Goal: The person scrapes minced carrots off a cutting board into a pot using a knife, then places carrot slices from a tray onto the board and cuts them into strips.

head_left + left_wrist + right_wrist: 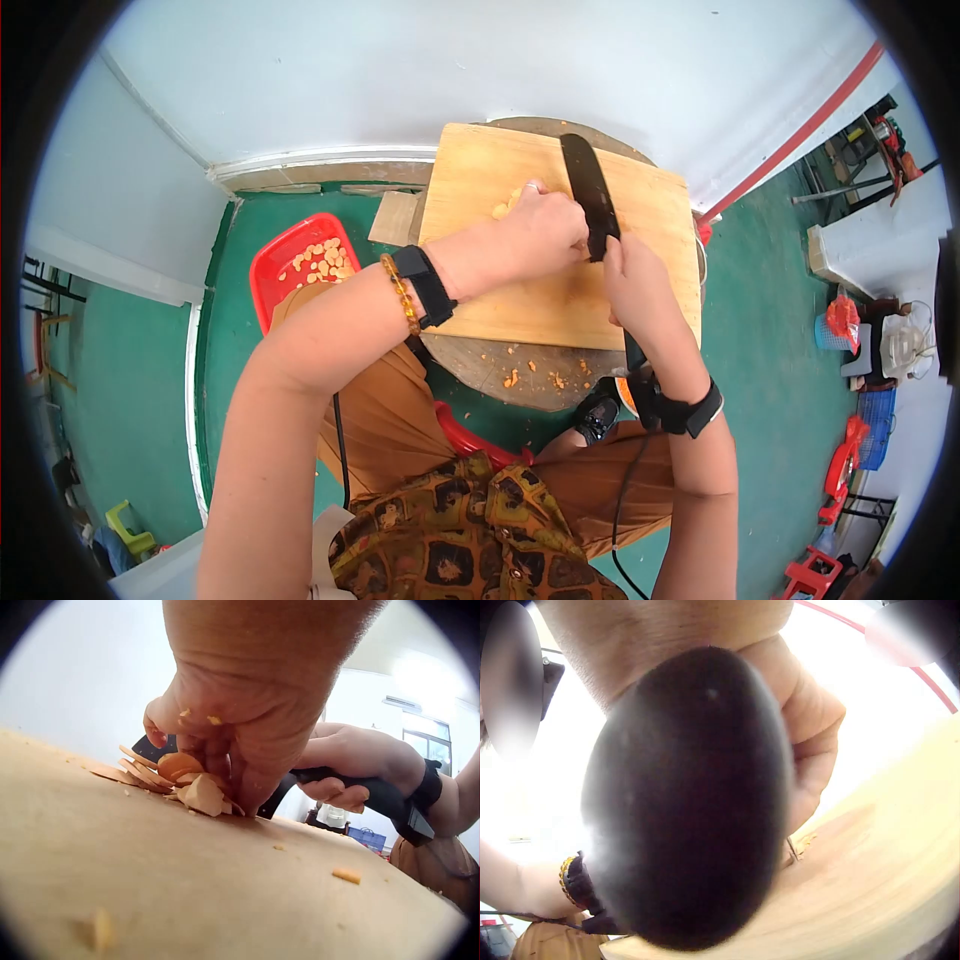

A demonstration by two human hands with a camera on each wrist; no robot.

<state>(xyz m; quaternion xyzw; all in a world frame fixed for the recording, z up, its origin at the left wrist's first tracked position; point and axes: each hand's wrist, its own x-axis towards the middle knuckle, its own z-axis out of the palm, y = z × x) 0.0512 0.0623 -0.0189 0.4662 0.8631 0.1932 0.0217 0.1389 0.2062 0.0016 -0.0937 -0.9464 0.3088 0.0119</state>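
My right hand (640,285) grips the black handle of a kitchen knife (590,190), its broad dark blade lying over the wooden cutting board (480,180). In the right wrist view the handle's dark rounded end (690,795) fills the middle and hides the blade. Beside the blade, my left hand (535,232) has its fingers bent down over a vegetable on the board. In the left wrist view those fingers hold a cluster of thin orange vegetable slices (180,765), with a pale cut chunk (204,795) at the front. Part of the cluster is hidden under the left hand.
The board lies on a round wooden stump (470,365) scattered with orange scraps (512,379). A red basket (262,275) holding several orange slices stands on the green floor at the left. A white wall (400,80) rises behind the board.
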